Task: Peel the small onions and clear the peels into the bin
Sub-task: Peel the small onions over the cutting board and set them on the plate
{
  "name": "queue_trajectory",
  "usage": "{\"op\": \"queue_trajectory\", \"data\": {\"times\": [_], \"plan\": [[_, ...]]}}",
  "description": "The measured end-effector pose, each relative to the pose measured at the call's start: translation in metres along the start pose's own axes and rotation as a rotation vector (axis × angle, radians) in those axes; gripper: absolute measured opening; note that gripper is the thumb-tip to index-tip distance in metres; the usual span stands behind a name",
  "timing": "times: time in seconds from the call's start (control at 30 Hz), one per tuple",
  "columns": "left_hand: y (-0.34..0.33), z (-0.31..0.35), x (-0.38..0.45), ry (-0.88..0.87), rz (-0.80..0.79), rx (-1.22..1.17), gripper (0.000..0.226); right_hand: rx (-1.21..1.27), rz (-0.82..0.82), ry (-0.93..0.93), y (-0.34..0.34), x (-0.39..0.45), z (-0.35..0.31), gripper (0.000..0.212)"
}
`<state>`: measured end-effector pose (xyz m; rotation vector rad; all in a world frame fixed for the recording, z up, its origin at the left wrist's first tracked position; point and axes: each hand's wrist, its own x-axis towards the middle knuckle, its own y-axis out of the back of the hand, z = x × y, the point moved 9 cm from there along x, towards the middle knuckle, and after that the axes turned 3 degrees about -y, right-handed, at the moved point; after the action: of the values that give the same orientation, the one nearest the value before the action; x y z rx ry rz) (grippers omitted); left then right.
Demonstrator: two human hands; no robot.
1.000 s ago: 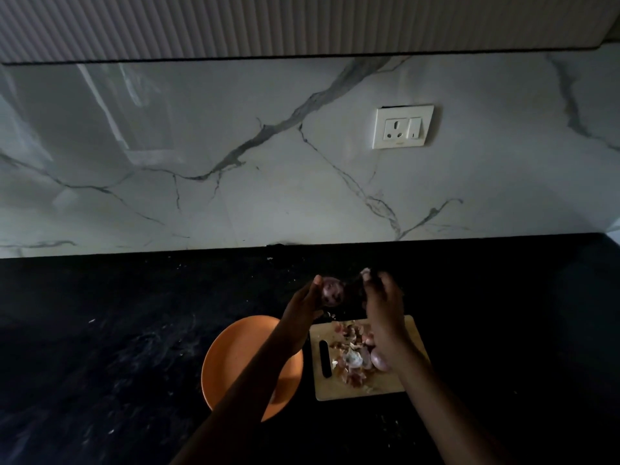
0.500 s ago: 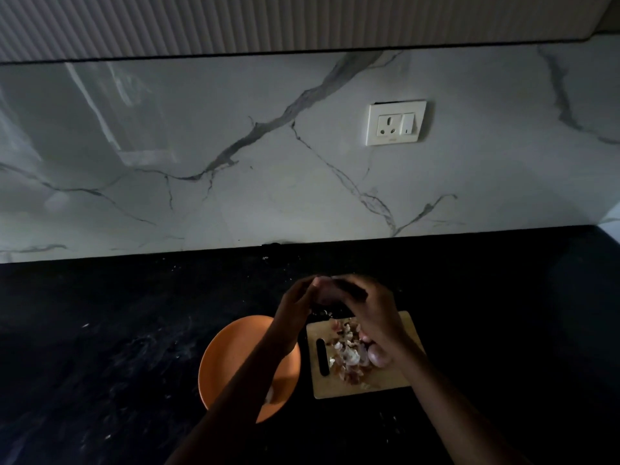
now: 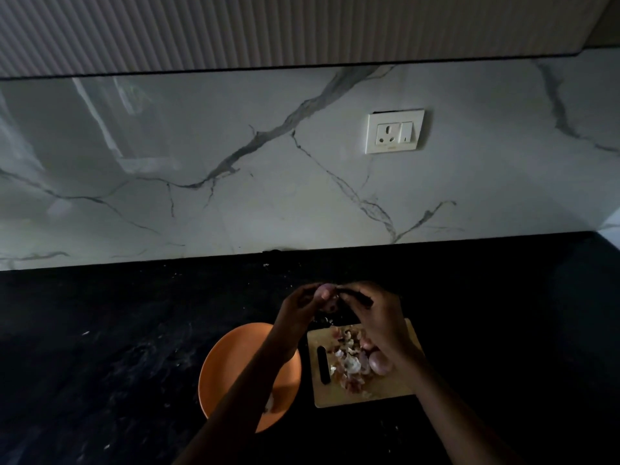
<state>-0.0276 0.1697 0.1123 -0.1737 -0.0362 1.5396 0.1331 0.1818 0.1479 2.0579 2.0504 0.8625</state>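
Note:
My left hand (image 3: 298,308) holds a small purple onion (image 3: 326,297) above the back edge of the wooden cutting board (image 3: 396,389). My right hand (image 3: 375,317) grips a dark-handled knife (image 3: 359,297) whose tip meets the onion's top. A heap of onion peels (image 3: 349,359) lies on the board, and another small onion (image 3: 379,362) rests beside it, partly hidden by my right wrist. An orange plate (image 3: 228,370) sits left of the board under my left forearm, with a pale piece (image 3: 271,402) on it.
The black stone counter (image 3: 117,347) stretches to both sides. A marble backsplash (image 3: 235,182) with a white socket (image 3: 394,130) rises behind. Ribbed cabinets (image 3: 268,28) hang overhead. The board has a dark slot handle (image 3: 323,364). No bin is in view.
My hands closed together around the onion; the right hand with the knife moved left onto it. The onion's cut face, shown a second ago, is now mostly covered.

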Motion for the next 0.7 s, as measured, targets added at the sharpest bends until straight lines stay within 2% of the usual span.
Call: {"op": "queue_trajectory", "data": {"times": [0.17, 0.37, 0.57, 0.7], "plan": [[-0.002, -0.002, 0.001, -0.016, 0.037, 0.007, 0.016, -0.114, 0.068, 0.112, 0.005, -0.004, -0.015, 0.017], [-0.004, -0.005, 0.002, -0.042, 0.032, -0.040, 0.023, -0.092, 0.085, 0.063, 0.007, -0.003, -0.016, 0.022], [0.003, -0.009, -0.003, 0.003, 0.021, -0.100, 0.025, 0.017, 0.189, -0.159, 0.030, 0.001, 0.018, 0.019], [0.009, -0.012, -0.006, 0.051, 0.023, -0.105, 0.031, -0.123, 0.054, -0.228, 0.024, -0.001, 0.051, 0.015]]}}
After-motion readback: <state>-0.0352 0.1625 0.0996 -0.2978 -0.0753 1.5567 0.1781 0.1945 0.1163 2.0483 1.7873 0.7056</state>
